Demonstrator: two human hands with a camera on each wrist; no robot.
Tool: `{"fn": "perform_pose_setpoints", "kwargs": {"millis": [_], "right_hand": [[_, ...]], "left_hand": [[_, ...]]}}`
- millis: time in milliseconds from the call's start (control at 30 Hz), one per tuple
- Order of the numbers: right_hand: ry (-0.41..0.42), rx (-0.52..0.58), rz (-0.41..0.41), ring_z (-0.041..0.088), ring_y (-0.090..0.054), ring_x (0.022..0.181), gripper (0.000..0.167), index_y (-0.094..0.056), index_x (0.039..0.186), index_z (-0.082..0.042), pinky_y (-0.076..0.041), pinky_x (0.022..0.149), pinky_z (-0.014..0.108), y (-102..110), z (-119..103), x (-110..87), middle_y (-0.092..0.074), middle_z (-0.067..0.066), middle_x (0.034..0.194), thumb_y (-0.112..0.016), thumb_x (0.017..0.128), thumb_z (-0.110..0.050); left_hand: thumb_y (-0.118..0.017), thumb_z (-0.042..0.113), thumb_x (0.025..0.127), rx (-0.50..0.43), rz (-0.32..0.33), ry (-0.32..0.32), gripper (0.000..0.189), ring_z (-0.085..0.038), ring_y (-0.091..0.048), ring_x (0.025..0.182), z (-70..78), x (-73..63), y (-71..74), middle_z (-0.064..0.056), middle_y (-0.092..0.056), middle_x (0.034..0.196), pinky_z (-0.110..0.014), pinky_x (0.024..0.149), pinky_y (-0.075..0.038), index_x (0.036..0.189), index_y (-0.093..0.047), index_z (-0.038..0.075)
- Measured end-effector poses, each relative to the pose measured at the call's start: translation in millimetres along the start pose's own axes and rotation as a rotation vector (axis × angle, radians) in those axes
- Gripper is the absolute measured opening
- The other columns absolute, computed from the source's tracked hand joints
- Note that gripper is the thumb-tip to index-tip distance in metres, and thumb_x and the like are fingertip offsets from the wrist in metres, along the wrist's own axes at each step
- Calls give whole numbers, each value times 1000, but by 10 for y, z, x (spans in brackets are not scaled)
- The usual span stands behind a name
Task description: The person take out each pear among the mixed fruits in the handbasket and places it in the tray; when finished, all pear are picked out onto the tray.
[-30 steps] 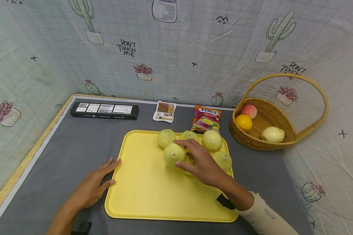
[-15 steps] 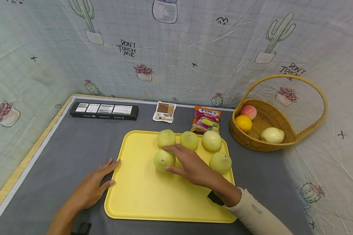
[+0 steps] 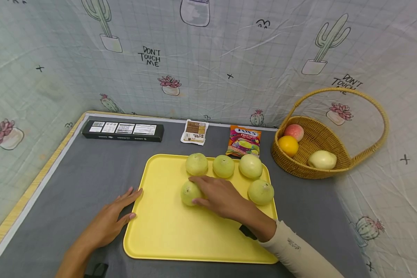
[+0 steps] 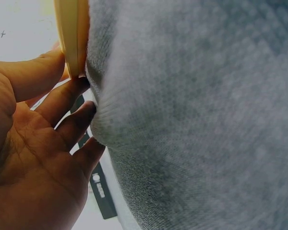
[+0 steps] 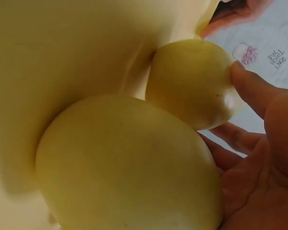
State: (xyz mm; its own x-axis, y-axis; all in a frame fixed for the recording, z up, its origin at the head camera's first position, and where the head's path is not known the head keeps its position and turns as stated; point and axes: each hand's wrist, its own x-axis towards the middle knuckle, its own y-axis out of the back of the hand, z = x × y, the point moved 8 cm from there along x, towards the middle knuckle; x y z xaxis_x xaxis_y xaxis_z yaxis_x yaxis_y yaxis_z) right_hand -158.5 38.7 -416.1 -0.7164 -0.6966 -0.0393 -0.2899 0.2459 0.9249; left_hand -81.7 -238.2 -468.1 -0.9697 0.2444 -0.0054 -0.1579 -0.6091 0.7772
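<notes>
On the yellow tray (image 3: 166, 235), my right hand (image 3: 219, 199) holds a round yellow-green fruit (image 3: 189, 193) with its thumb and fingers around it. In the right wrist view that fruit (image 5: 192, 84) sits on the tray surface, thumb on one side and fingers on the other. A second fruit (image 5: 129, 167) lies close under the palm, hidden by the hand in the head view. Several more like it stand behind and to the right, including a back-left fruit (image 3: 196, 164) and a right one (image 3: 261, 192). My left hand (image 3: 107, 222) touches the tray's left rim with extended fingers.
A wicker basket (image 3: 345, 166) with a peach (image 3: 294, 132), an orange (image 3: 288, 146) and a pale fruit (image 3: 322, 159) stands at the back right. Along the back lie a black box (image 3: 123, 131), a white-brown packet (image 3: 194, 132) and a candy bag (image 3: 244, 141). Printed cloth surrounds the table.
My right hand has moved left and slightly down with the fruit, slowing over the last half second. The back-middle fruit shows fully now. My left hand has stayed at the rim.
</notes>
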Motion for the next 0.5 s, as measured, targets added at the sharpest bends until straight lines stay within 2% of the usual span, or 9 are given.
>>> {"fn": "perform_pose_setpoints", "kwargs": {"millis": [233, 367, 433, 500], "right_hand": [[-56, -23, -8, 20, -66, 129, 64, -55, 155, -19, -61, 98, 44, 65, 57, -40, -68, 2, 145, -74, 100, -46], [-71, 0, -6, 22, -64, 132, 65, -55, 155, -20, -60, 100, 46, 111, 87, -80, -67, 3, 145, -76, 99, -45], [-76, 29, 7, 23, -64, 133, 66, -56, 155, -20, -60, 101, 47, 145, 104, -100, -67, 5, 145, -78, 98, -45], [-78, 43, 32, 24, -63, 132, 65, -57, 154, -21, -60, 102, 47, 193, 129, -121, -66, 6, 144, -78, 97, -45]], "left_hand": [[-76, 16, 97, 4, 4, -12, 74, 10, -17, 154, -3, -1, -2, -11, -45, 168, -62, 118, -34, 164, -44, 18], [-76, 16, 98, 0, -3, 1, 75, -17, -28, 163, -21, 0, -9, -11, -44, 169, -64, 119, -35, 165, -43, 19], [-76, 16, 97, -5, -6, 5, 75, -32, -33, 161, -24, 2, -13, -12, -43, 169, -66, 118, -35, 165, -43, 19], [-76, 15, 97, -7, -8, 4, 76, -40, -35, 159, -23, 2, -14, -12, -43, 169, -68, 118, -34, 165, -42, 19]]}}
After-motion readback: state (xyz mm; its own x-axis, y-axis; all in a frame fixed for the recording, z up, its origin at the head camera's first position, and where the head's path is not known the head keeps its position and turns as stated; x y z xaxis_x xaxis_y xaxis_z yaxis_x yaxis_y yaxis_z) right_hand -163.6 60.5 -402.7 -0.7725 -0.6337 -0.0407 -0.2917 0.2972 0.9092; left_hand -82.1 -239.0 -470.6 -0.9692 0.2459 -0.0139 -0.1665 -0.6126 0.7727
